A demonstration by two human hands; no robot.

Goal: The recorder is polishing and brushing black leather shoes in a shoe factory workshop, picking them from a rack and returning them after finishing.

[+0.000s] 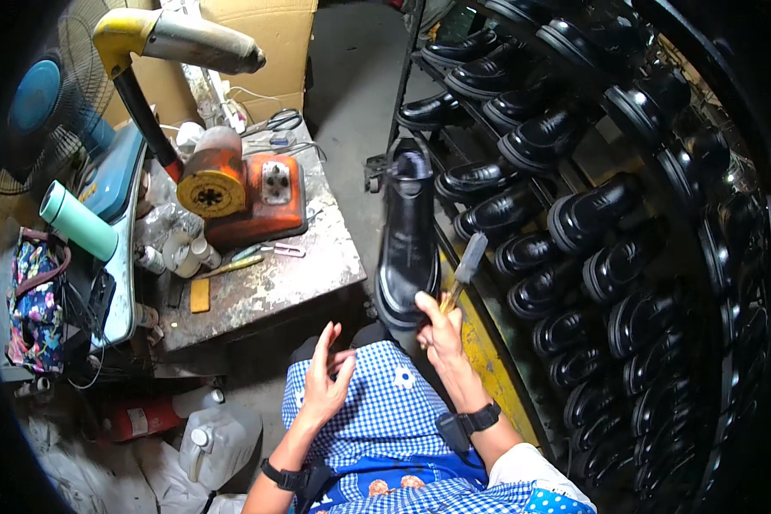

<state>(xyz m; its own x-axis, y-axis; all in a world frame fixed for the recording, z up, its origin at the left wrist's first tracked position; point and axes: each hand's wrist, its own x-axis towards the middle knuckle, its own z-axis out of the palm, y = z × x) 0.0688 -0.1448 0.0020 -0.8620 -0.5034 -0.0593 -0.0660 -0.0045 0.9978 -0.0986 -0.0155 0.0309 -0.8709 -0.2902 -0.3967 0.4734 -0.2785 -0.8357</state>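
Note:
A glossy black leather shoe point(409, 231) hangs in front of me, its toe toward me and its opening away. My right hand point(444, 330) grips it at the toe, thumb on top. Between the same fingers sits a thin brush-like tool point(469, 257) with a yellowish handle and a pale flat end pointing up and away; motion blurs its exact kind. To the left, over my checked apron point(377, 390), my left hand point(325, 377) is raised with its fingers apart and nothing in it. It does not touch the shoe.
At right a tall rack point(531, 343) carries many black shoes. On the worn workbench point(317, 265) stand an orange machine point(265, 197), scissors point(274, 122) and a yellow block point(200, 295). A green flask point(77, 218) stands farther left. Below is a white jug point(218, 445).

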